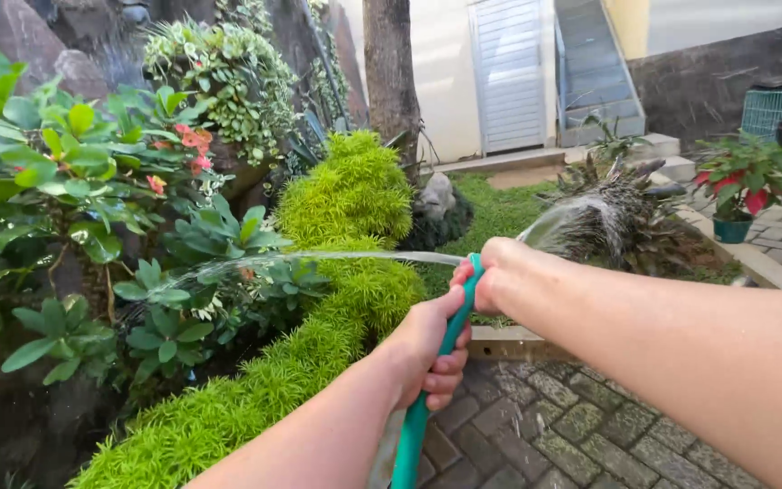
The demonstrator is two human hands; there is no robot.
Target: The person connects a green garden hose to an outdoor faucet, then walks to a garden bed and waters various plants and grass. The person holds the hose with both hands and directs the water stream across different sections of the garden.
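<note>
Near the middle of the view, both hands close around a teal garden hose [423, 398] that rises from the near edge over the grey paving stones [554, 426]. The left hand [427, 349] wraps the hose lower down, its grip shut tight with fingers curled round the tube. The right hand [491, 272] closes over the hose's far end, and its grip pinches the mouth so that water fans out.

One jet of water [319, 258] runs left, almost level, across the planting towards the broad-leaved shrubs [165, 308]. Another sheet of water [554, 222] sprays to the right and far, over a spiky dark plant [622, 217].

Below the jet, a band of bright yellow-green feathery groundcover [319, 335] curves from the near left up to a mound beside a tree trunk [391, 72]. A flowering bush with red-pink blooms [187, 145] stands at far left, against rocks. A low stone kerb [518, 344] parts the bed from the paving, just under the hands.

At far right a red-leaved plant in a teal pot [735, 195] sits on the paving. Beyond it stand a white louvred door [509, 72] and a flight of steps [595, 72].
</note>
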